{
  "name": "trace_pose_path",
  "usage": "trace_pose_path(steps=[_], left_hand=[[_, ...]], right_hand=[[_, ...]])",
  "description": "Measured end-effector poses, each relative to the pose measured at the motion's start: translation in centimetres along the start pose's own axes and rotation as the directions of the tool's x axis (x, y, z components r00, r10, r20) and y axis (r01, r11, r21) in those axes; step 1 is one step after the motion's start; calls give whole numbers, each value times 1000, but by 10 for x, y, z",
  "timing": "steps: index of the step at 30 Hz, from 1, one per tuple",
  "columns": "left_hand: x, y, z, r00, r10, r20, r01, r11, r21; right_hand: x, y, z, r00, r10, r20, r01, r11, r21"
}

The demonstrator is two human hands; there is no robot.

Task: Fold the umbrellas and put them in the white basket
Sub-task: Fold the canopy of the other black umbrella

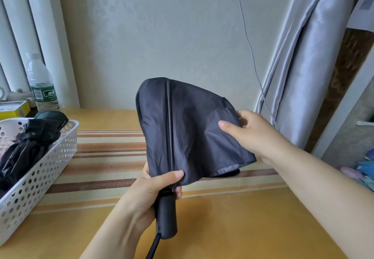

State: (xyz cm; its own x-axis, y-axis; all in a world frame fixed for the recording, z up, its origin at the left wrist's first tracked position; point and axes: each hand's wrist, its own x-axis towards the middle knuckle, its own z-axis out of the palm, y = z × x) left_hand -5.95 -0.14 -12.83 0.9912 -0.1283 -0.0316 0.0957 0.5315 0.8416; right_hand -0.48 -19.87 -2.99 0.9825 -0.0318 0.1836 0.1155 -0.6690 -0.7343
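A dark navy umbrella (182, 129), collapsed but with its canopy loose, stands upright in the middle, handle down. My left hand (155, 189) grips it where the canopy meets the black handle, thumb across the fabric. My right hand (249, 135) pinches a flap of the canopy on its right side, thumb on the front and fingers behind. At the left edge stands the white perforated basket (50, 163), holding a folded black umbrella (26, 145).
The yellow surface with brown and cream stripes (232, 218) spreads below my hands. A water bottle (41, 84) and a yellow box (14, 109) stand behind the basket. A grey cable (248, 42) hangs down the wall; a grey curtain (311, 66) drapes at right.
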Motion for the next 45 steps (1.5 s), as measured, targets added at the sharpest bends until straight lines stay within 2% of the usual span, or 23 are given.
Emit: trace_pose_path(steps=[4,7,11,13,15,17,19,22,25,26,28,30,32,37,40,42,45], left_hand=[[1,-2,-3,999,-5,33,6,1000,-7],[1,-2,-4,1000,-7,18,8,999,-39],[1,-1,-8,998,17,53,-22,995,96],[2,-1,-10,998,30,61,-39,986,159],[1,-2,-10,996,44,77,-59,979,194],[1,-3,-9,996,51,77,-66,979,194],[2,-2,-9,997,59,55,-68,983,170],[4,-1,-12,997,76,0,-76,988,138],[3,-1,-12,997,72,-3,-70,984,164],[3,-1,-10,997,71,6,-71,982,177],[4,-2,-9,997,75,3,-75,984,164],[6,-2,-10,996,85,-29,-81,990,113],[7,-1,-12,994,97,-51,-94,993,69],[5,-2,-7,994,102,-22,-101,993,65],[6,-2,-9,994,106,-40,-102,991,85],[7,-1,-12,991,121,-50,-114,985,126],[5,-2,-11,989,141,-40,-130,970,207]], right_hand=[[-2,8,1,998,1,65,-9,993,120],[-2,13,-6,992,26,122,-65,942,329],[4,18,-15,984,21,176,-72,957,283],[9,11,-22,991,-33,128,-16,931,365],[14,3,-28,986,-137,99,93,929,359],[15,-7,-32,957,-267,114,220,924,313],[14,-11,-35,922,-375,99,315,873,373],[11,-5,-42,902,-413,126,281,782,556],[7,7,-39,894,-367,255,213,852,478],[5,7,-38,889,-356,290,217,882,419],[1,1,-40,883,-381,273,284,899,334],[-1,-3,-46,882,-425,205,304,844,442],[-4,-4,-50,889,-410,205,245,803,543],[-5,-4,-61,878,-365,308,257,905,340],[-6,-8,-61,907,-352,230,284,917,281],[-8,-11,-56,910,-357,212,284,908,307],[-9,-15,-54,895,-279,347,138,915,379]])
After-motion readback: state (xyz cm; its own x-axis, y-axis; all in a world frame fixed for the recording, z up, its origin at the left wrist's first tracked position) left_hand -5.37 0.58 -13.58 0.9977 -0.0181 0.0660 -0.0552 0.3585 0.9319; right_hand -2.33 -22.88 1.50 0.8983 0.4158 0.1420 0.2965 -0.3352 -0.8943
